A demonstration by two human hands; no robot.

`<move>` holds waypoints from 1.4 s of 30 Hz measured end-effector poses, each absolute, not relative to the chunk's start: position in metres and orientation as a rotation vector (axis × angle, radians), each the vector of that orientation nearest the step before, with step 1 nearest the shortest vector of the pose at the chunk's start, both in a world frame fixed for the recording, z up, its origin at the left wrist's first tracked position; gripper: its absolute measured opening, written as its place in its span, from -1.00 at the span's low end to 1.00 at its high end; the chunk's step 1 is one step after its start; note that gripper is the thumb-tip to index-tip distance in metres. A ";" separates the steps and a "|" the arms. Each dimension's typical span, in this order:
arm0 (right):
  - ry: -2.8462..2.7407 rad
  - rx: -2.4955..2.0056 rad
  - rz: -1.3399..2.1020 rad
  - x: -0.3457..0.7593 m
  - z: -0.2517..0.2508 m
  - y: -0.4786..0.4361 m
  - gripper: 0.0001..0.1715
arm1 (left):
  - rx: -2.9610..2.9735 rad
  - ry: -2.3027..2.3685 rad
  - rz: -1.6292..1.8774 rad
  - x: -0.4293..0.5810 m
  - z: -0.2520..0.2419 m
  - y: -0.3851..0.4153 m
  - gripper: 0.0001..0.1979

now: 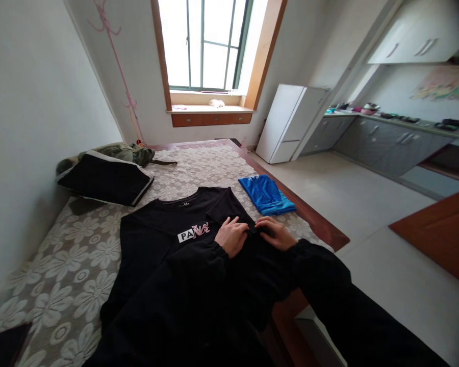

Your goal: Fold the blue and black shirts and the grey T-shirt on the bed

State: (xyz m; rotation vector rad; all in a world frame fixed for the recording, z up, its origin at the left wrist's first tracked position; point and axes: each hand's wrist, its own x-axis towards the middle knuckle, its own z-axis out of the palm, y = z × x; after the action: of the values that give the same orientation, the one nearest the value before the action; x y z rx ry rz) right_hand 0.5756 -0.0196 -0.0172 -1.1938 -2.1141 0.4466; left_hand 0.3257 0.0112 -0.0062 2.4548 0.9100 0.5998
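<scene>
black sweatshirt (168, 224) with a pink-and-white chest print (193, 232) lies front up in the middle of the flower-patterned bedspread (80, 239), collar toward the far window (202, 46). its right sleeve looks folded in across the chest, so the step in hand seems to be flattening that fold. the left hand (232, 235) lies palm down, fingers spread, holding nothing. the right hand (276, 233) curls its fingertips on the fold edge; whether it pinches cloth i cannot tell. a next move would call for a matching fold on the left side. a folded blue garment (266, 194) lies just to the right. the person's dark sleeves (199, 285) hide the sweatshirt's near part and hem, black on black.
</scene>
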 end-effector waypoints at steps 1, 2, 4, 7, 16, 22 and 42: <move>-2.127 -1.215 0.373 0.575 -0.019 -0.019 -0.76 | 2.454 0.908 0.600 0.326 -0.005 0.011 -0.70; -2.140 -1.238 0.306 0.574 -0.020 -0.018 -0.82 | 2.456 0.900 0.604 0.326 -0.005 0.010 -0.71; -2.155 -1.283 0.190 0.575 -0.022 -0.017 -0.89 | 2.460 0.871 0.617 0.325 -0.004 0.010 -0.73; -2.129 -1.387 0.041 0.578 -0.025 -0.017 -0.87 | 2.477 0.813 0.636 0.325 -0.005 0.009 -0.76; -2.063 -1.527 0.156 0.578 -0.025 -0.016 -0.91 | 2.526 0.774 0.588 0.324 -0.007 0.009 -0.65; -2.033 -1.458 0.284 0.586 -0.024 -0.013 -0.85 | 2.539 0.807 0.580 0.325 -0.008 0.009 -0.83; -2.063 -1.486 0.160 0.582 -0.025 -0.014 -0.94 | 2.454 0.987 0.538 0.285 0.023 -0.029 -0.68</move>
State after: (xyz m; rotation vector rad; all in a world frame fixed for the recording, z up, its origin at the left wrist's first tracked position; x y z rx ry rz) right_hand 0.5818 -0.0140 -0.0253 -1.4856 -2.0635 0.1602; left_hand 0.2847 -0.0291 0.0231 2.4540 0.9871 0.5380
